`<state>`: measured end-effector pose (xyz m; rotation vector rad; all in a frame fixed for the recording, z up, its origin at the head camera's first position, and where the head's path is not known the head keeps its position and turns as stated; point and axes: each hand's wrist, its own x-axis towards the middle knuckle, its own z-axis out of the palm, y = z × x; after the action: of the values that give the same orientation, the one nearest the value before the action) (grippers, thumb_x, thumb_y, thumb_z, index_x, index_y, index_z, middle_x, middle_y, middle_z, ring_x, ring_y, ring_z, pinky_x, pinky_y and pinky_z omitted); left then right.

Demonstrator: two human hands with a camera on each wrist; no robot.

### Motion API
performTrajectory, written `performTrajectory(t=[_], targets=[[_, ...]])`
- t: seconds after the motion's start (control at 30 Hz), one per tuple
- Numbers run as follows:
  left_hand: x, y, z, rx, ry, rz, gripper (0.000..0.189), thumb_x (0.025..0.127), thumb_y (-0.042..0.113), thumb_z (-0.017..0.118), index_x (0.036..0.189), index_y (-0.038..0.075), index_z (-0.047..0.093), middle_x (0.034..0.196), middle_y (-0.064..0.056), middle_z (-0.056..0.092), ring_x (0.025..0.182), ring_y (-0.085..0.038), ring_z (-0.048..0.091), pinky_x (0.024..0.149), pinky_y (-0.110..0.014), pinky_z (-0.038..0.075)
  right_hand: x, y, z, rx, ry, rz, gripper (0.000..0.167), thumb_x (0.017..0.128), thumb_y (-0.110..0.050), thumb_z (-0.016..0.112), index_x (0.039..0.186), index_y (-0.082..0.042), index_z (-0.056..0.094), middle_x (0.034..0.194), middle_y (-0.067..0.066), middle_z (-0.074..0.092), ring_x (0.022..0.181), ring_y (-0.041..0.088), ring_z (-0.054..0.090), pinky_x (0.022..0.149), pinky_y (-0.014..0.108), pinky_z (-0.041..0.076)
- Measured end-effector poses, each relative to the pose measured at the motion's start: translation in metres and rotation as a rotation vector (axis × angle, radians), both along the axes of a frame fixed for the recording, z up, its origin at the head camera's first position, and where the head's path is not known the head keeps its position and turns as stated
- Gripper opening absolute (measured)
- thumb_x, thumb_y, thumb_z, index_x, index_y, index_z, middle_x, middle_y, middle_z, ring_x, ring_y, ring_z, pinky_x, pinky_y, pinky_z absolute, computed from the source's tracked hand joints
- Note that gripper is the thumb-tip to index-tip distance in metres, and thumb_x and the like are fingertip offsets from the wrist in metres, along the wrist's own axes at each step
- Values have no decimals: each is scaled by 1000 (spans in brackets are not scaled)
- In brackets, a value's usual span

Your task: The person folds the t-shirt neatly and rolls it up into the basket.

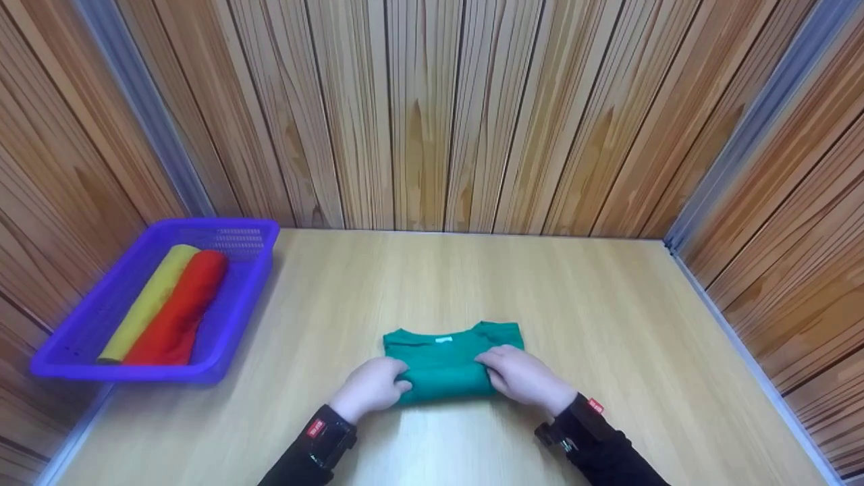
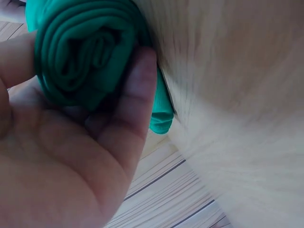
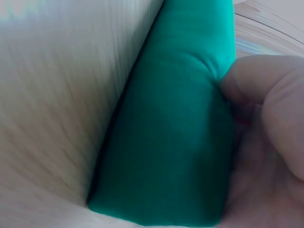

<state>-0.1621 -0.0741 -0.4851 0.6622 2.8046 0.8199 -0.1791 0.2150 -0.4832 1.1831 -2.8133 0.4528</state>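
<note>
A green shirt lies on the table, its near part rolled up and its neckline with a white label facing the far wall. My left hand grips the left end of the roll. In the left wrist view the rolled end shows as a spiral of layers, with fingers curled round it. At the right end, my right hand holds the roll, thumb on the near side. The right wrist view shows the smooth side of the roll beside the thumb; the other right fingertips are hidden there.
A purple basket stands at the left of the table. Inside it lie a yellow rolled cloth and a red rolled cloth side by side. Wood-panelled walls enclose the table at the back and both sides.
</note>
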Motion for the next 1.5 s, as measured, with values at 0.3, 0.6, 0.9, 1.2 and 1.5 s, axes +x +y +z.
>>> performTrajectory(t=[0.3, 0.6, 0.9, 1.2, 1.5], targets=[[-1, 8, 3, -147, 81, 74, 28, 89, 22, 70, 69, 14, 52, 67, 2, 44, 67, -18, 49, 61, -39, 45, -7, -1, -5, 11, -13, -38, 26, 94, -3, 57, 118, 0, 66, 112, 12, 68, 108, 29, 63, 93, 44, 50], [-1, 14, 6, -178, 92, 98, 30, 86, 21, 72, 66, 14, 51, 65, 2, 43, 64, -17, 47, 59, -39, 45, 5, -5, -4, -27, 180, -59, 28, 93, -3, 62, 121, -3, 65, 112, 10, 66, 107, 26, 62, 93, 40, 51], [0, 15, 7, -186, 98, 94, 29, 86, 21, 72, 65, 15, 51, 64, 3, 42, 63, -17, 47, 57, -38, 44, 27, -2, 4, -73, 351, -25, 30, 84, -7, 74, 114, -6, 68, 110, 6, 66, 106, 25, 61, 94, 43, 48], [0, 16, 7, -213, 103, 98, 26, 86, 23, 72, 68, 14, 55, 68, 1, 47, 68, -19, 52, 61, -41, 48, 34, 2, -3, -31, 403, -23, 38, 81, -9, 77, 118, -1, 68, 115, 10, 68, 108, 28, 63, 93, 44, 50], [9, 15, 5, -224, 161, 109, 18, 89, 22, 71, 84, 7, 63, 77, -4, 57, 75, -25, 60, 64, -43, 51, 25, 2, -8, -10, 381, -22, 38, 81, -4, 78, 118, 1, 69, 112, 11, 70, 104, 27, 66, 89, 40, 53]])
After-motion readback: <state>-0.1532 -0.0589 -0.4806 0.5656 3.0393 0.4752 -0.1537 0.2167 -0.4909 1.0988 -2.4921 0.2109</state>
